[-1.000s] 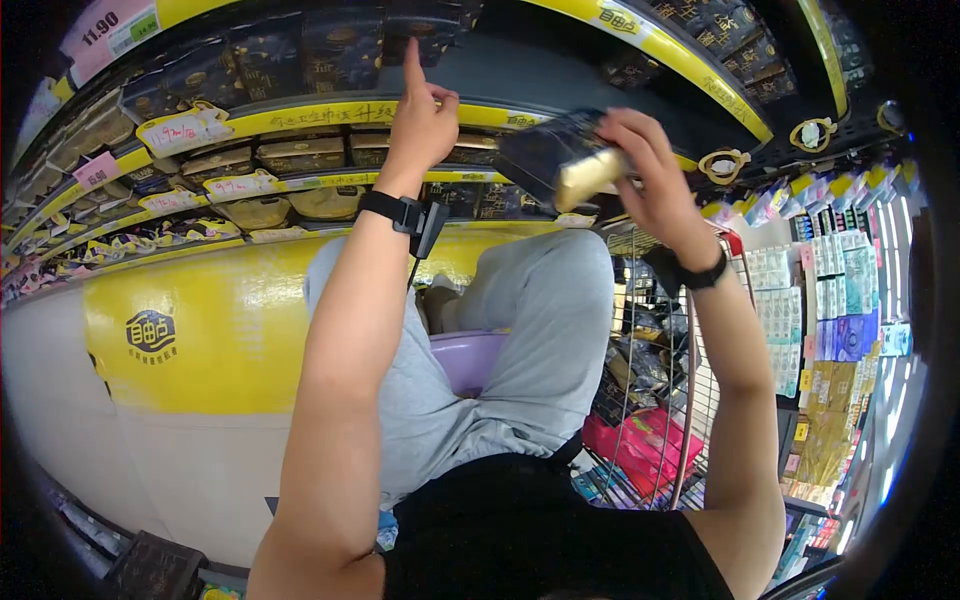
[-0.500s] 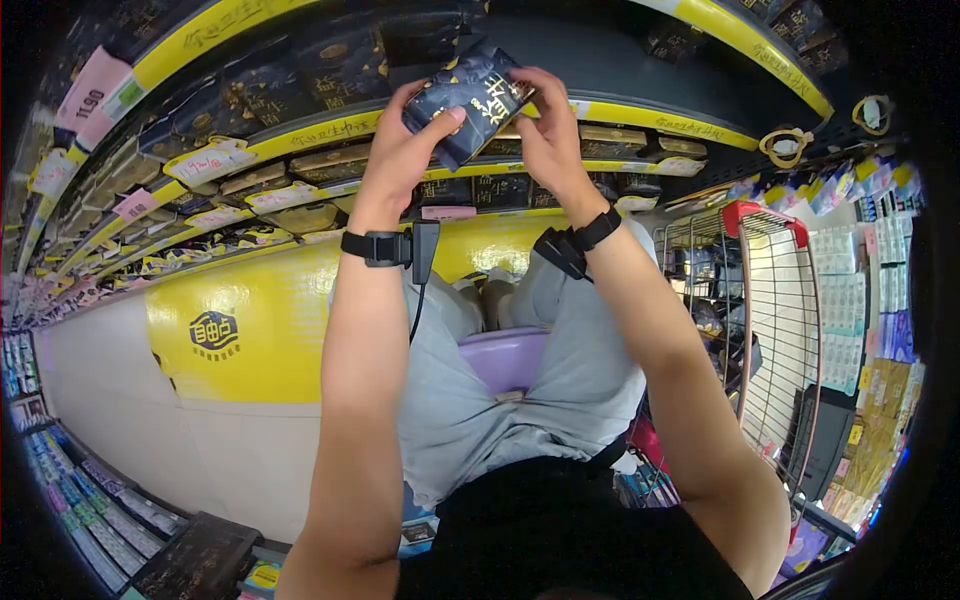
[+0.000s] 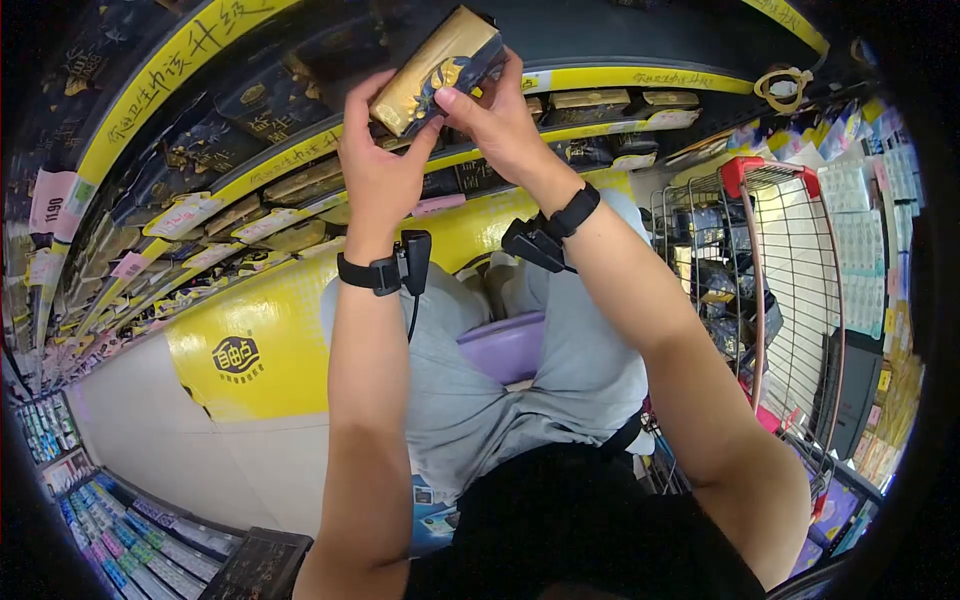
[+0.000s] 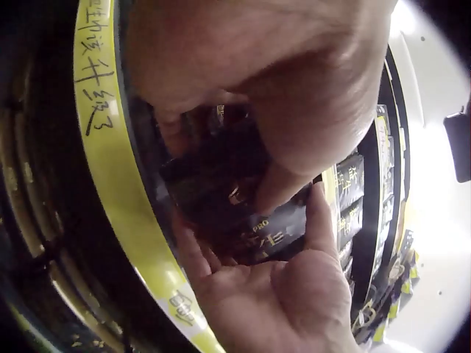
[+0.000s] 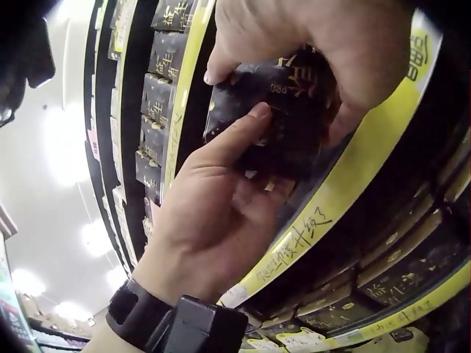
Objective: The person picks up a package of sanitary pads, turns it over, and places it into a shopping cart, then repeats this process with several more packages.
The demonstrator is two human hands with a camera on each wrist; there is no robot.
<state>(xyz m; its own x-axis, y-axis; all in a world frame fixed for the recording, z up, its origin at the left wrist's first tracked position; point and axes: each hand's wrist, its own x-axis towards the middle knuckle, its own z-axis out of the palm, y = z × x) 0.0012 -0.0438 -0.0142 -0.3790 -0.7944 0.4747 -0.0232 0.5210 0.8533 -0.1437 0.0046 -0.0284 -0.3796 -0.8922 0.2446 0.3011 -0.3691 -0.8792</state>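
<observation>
I hold a dark package with a gold side (image 3: 435,65) in both hands, raised up against the upper shelf. My left hand (image 3: 376,165) grips its lower left end, thumb across the face. My right hand (image 3: 497,118) pinches its right end from the other side. In the left wrist view the dark package (image 4: 257,220) lies between my left hand (image 4: 280,73) above and my right hand (image 4: 287,294) below. The right wrist view shows the package (image 5: 272,110) at the yellow shelf edge, with the right hand (image 5: 324,44) on top and the left hand (image 5: 206,213) beneath.
Curved shelves with yellow edge strips (image 3: 170,75) carry rows of dark packages (image 3: 235,100) and price tags (image 3: 185,212). A wire shopping cart (image 3: 790,290) with a red handle stands on the right. A purple stool (image 3: 505,345) is under my legs.
A second ago only my right hand held the package while my left pointed at the shelf. Both hands now hold it, higher and turned gold side out.
</observation>
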